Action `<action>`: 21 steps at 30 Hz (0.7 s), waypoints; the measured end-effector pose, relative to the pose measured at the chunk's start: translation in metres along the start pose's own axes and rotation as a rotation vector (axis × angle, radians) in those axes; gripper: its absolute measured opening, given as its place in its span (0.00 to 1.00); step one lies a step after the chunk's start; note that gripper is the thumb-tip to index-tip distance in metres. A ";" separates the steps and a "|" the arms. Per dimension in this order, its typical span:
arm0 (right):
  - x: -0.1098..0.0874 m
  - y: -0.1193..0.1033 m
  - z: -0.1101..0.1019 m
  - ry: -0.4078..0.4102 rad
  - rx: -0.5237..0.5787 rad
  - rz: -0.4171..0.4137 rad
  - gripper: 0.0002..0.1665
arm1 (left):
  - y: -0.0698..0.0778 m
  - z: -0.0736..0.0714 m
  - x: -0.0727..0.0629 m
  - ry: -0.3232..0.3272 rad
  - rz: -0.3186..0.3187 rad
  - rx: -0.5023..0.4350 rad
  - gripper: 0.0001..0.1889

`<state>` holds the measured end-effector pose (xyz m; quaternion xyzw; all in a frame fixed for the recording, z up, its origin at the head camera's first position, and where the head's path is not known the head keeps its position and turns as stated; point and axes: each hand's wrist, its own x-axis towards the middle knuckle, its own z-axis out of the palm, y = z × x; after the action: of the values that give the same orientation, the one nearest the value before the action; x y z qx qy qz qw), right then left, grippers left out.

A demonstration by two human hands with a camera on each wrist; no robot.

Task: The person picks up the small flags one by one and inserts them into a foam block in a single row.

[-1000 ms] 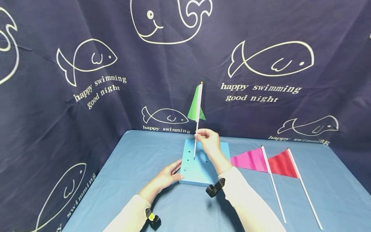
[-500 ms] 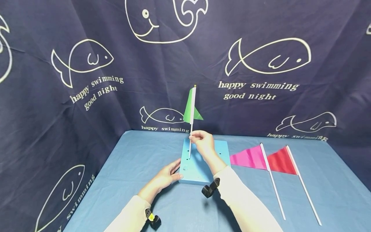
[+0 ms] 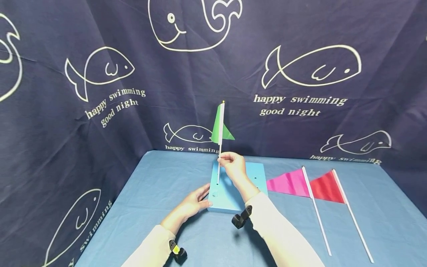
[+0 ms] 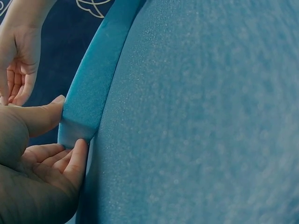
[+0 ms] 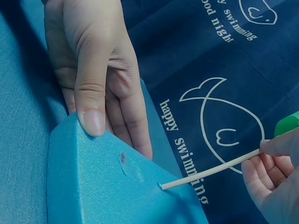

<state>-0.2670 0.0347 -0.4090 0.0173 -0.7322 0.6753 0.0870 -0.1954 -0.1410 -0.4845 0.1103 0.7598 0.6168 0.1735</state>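
Note:
A blue foam block [image 3: 230, 198] with small holes in its top lies on the table. My left hand [image 3: 190, 204] holds its near left corner; in the left wrist view the thumb and fingers of the left hand [image 4: 46, 168] lie on either side of that corner. My right hand [image 3: 234, 165] pinches the thin white stick of a green pennant flag [image 3: 217, 128], held nearly upright above the block. In the right wrist view the lower end of the stick [image 5: 205, 173] meets the block's top at a hole. How deep it sits I cannot tell.
On the right of the table lie a pink pennant flag [image 3: 290, 183] and a red pennant flag [image 3: 328, 187], their white sticks pointing toward the near edge. Behind the table hangs a dark blue curtain [image 3: 240, 74] printed with fish and words.
My right hand has shifted left and slightly down, bringing the stick's lower end to a hole on the block's left side. My left hand stays at the block's corner.

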 end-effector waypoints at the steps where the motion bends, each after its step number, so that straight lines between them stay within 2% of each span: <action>1: 0.000 0.000 0.000 0.001 -0.002 0.000 0.10 | 0.000 0.000 0.000 0.002 -0.004 -0.007 0.38; 10: -0.002 -0.003 0.003 0.005 -0.031 -0.001 0.07 | 0.002 0.000 0.000 0.011 -0.005 -0.012 0.38; 21: -0.007 0.001 0.004 0.006 -0.063 -0.008 0.08 | 0.000 0.000 0.000 -0.002 -0.004 -0.023 0.39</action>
<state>-0.2612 0.0299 -0.4117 0.0156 -0.7526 0.6518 0.0927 -0.1950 -0.1409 -0.4848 0.1074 0.7528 0.6249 0.1768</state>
